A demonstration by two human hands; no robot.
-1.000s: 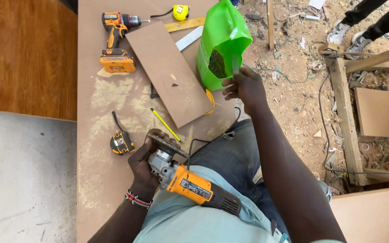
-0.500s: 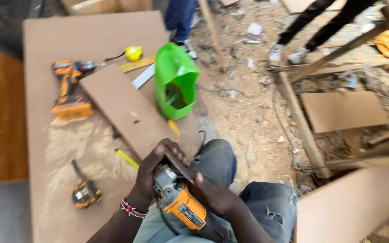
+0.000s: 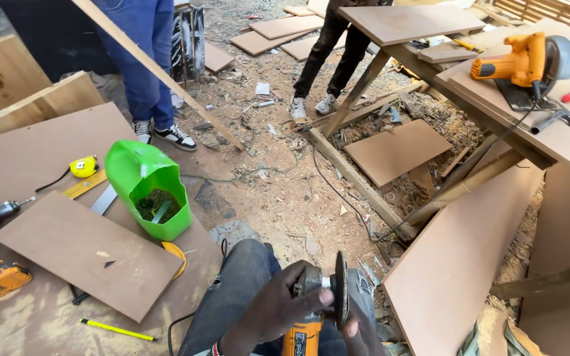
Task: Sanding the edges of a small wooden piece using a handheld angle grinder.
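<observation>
Both hands have now closed on the orange-bodied angle grinder over the lap; left hand wraps its grey head; right hand, lately at the green plastic container, grips under the disc.

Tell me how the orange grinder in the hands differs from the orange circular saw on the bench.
The angle grinder is gripped by the left hand, right hand at its disc, above the lap; the circular saw rests untouched on the workbench. The grinder's disc is bare and dark; the saw's blade sits under a grey guard. Both have orange bodies.
</observation>
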